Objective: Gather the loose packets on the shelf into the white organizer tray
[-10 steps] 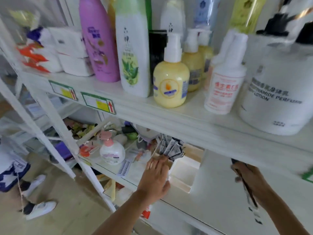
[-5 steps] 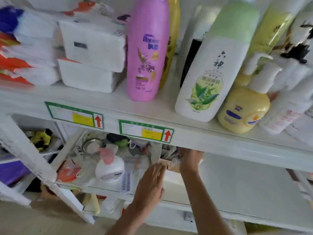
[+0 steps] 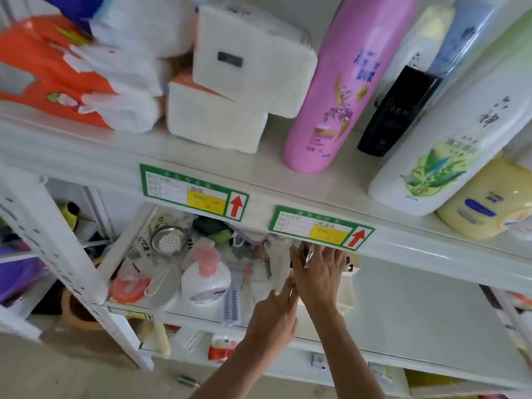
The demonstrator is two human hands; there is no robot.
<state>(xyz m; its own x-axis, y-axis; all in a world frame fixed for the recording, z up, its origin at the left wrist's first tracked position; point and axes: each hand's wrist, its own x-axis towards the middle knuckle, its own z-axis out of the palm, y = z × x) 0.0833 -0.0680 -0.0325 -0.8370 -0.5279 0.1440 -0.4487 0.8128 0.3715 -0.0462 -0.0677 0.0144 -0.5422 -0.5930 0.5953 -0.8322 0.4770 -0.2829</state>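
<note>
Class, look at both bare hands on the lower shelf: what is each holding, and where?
The right hand pinches silvery packets at their lower ends. The left hand holds nothing visible.

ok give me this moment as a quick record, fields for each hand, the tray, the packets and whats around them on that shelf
left hand: low at the tray's front left, fingers stretched toward it
right hand: over the white organizer tray, holding packets
tray: on the lower shelf, mostly hidden by the right hand
packets: dark and silvery, partly hidden under the upper shelf edge
left of tray: pump bottle with pink top, metal strainer
upper shelf: pink bottle, tissue packs
</note>
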